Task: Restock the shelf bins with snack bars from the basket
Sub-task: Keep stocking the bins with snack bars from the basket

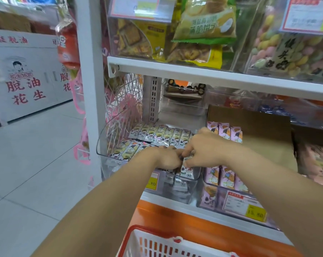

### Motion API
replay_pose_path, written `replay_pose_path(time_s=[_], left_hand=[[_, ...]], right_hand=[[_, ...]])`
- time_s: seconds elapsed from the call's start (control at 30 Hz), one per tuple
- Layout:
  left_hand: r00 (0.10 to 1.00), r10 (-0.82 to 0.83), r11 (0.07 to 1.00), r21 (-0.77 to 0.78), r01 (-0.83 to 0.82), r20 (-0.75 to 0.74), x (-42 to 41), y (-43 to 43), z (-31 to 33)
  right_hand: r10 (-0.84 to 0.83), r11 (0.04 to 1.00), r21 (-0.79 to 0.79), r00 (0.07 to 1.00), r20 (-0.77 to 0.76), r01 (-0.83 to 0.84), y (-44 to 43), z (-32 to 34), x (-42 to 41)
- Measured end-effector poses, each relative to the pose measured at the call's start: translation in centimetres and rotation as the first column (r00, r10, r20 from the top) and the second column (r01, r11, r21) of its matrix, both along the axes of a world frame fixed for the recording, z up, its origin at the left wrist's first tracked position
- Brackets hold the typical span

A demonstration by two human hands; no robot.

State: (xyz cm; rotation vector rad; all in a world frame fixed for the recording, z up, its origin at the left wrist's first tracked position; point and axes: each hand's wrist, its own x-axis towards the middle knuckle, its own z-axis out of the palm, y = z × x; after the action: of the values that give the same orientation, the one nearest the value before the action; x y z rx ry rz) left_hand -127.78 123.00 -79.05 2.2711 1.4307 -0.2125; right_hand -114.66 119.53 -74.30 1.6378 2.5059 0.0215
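Note:
Both hands are inside a clear plastic shelf bin [101,145] on the lower shelf. It holds rows of white-and-yellow snack bars [157,135]. My left hand [166,157] lies over the front row with fingers curled on the bars. My right hand [203,151] pinches a white snack bar [187,168] at the bin's front right corner. The red-and-white basket [157,243] sits at the bottom edge of the view, below my arms; its contents are hidden.
A neighbouring bin [223,179] to the right holds pink snack bars, with a brown cardboard sheet [249,134] behind. The upper shelf [194,73] overhangs closely, carrying cracker bags. A white upright post [91,89] stands left, beyond it open floor and white cartons [23,80].

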Motion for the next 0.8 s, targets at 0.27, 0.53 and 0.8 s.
replay_pose_path(time_s=[0.27, 0.53, 0.8], left_hand=[[0.997, 0.016, 0.999, 0.045, -0.012, -0.075, 0.1, -0.7, 0.2], [0.998, -0.012, 0.999, 0.044, 0.014, -0.058, -0.3, -0.3, 0.0], [0.997, 0.006, 0.999, 0.048, -0.003, -0.077, -0.5, -0.3, 0.0]], right_hand=[[0.028, 1.000, 0.009, 0.996, -0.088, -0.027, -0.2, -0.4, 0.3], [-0.043, 0.999, -0.023, 0.989, -0.139, 0.040, -0.8, -0.2, 0.3], [-0.073, 0.997, 0.031, 0.984, 0.161, 0.068, -1.1, 0.5, -1.0]])
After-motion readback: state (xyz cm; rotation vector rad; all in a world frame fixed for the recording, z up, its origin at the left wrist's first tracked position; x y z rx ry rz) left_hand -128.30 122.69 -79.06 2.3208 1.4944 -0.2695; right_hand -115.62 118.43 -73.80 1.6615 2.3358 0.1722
